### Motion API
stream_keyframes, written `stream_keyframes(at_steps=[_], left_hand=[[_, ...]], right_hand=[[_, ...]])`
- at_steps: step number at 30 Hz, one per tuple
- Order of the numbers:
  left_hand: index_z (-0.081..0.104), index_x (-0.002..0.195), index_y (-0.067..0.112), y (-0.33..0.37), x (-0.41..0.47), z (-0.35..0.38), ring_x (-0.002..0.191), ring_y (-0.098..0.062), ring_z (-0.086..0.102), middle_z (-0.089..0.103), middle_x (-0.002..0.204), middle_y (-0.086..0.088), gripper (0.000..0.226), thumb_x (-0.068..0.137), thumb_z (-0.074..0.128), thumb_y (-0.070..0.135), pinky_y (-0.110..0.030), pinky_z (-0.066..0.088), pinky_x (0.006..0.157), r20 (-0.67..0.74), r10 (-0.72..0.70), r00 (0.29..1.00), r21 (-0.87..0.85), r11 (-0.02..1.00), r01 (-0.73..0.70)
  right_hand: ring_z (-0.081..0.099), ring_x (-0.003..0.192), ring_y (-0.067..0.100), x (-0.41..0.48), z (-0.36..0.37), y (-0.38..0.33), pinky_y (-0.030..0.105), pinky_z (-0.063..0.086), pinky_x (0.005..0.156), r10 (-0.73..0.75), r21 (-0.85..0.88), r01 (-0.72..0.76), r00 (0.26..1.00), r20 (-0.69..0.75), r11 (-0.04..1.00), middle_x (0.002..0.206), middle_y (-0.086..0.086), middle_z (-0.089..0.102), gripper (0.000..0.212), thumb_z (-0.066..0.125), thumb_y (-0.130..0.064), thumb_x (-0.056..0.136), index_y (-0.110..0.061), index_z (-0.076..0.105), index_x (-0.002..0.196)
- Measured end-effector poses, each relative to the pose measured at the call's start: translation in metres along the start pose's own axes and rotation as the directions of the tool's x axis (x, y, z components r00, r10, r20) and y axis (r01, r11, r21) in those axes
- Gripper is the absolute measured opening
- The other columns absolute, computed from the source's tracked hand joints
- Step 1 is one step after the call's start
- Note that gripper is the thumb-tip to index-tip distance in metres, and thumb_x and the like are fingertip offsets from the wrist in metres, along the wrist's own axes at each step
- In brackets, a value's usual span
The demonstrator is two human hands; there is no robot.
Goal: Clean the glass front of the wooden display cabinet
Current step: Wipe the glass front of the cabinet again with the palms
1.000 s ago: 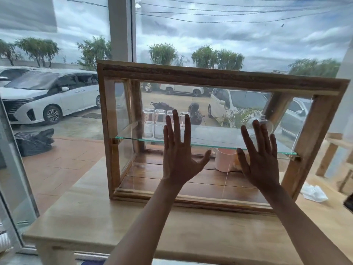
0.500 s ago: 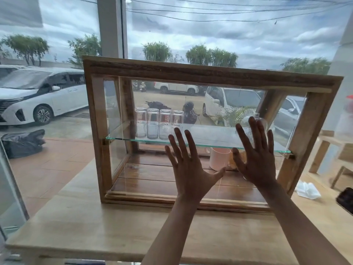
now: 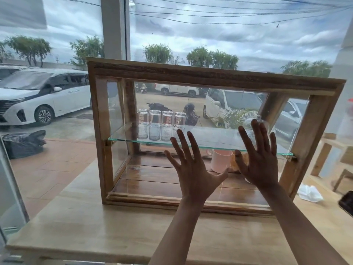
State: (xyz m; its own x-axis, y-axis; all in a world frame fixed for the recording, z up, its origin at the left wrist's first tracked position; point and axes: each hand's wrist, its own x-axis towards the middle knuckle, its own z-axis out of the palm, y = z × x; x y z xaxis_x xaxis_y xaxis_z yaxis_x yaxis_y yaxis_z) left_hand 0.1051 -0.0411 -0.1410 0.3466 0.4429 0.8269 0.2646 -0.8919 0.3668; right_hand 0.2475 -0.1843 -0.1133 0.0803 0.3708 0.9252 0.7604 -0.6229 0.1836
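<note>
The wooden display cabinet stands on a light wooden table in front of a big window. Its glass front appears to be made of sliding panes; one pane's vertical edge shows at the left. My left hand is spread flat against the glass near the middle. My right hand is spread flat on the glass further right. Both hands hold nothing. Inside, several clear measuring glasses stand on a glass shelf; a pink cup sits below.
A crumpled white cloth lies on the table right of the cabinet, with a dark object at the right edge. A wooden stand is behind it. Outside the window are parked cars and a black bag.
My left hand has slid right across the glass, closing toward my right hand, and the measuring glasses have come into clear view. The view has shifted slightly.
</note>
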Motion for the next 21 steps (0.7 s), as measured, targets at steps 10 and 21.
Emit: stream_keyframes(at_steps=[10, 21], left_hand=[[0.003, 0.162, 0.003, -0.024, 0.005, -0.008, 0.156, -0.043, -0.006, -0.008, 0.170, -0.022, 0.148, 0.059, 0.047, 0.100, -0.069, 0.000, 0.121, -0.028, -0.002, 1.000, 0.022, 1.000, 0.002], [0.002, 0.162, 0.003, -0.050, 0.010, -0.020, 0.157, -0.043, -0.003, -0.006, 0.170, -0.022, 0.147, 0.060, 0.046, 0.100, -0.071, 0.009, 0.120, -0.051, -0.006, 0.999, 0.077, 0.997, 0.010]], right_hand=[[0.005, 0.162, 0.024, 0.000, -0.001, -0.001, 0.047, 0.001, 0.130, 0.000, 0.005, 0.000, 1.000, 0.001, 1.000, 0.175, 0.001, 0.001, 0.066, 0.033, -0.051, 0.103, -0.033, 0.014, 0.164], [0.007, 0.161, 0.026, 0.000, -0.004, 0.000, 0.043, -0.001, 0.130, 0.014, 0.003, -0.014, 1.000, 0.028, 1.000, 0.175, 0.002, 0.003, 0.064, 0.030, -0.051, 0.104, -0.032, 0.017, 0.164]])
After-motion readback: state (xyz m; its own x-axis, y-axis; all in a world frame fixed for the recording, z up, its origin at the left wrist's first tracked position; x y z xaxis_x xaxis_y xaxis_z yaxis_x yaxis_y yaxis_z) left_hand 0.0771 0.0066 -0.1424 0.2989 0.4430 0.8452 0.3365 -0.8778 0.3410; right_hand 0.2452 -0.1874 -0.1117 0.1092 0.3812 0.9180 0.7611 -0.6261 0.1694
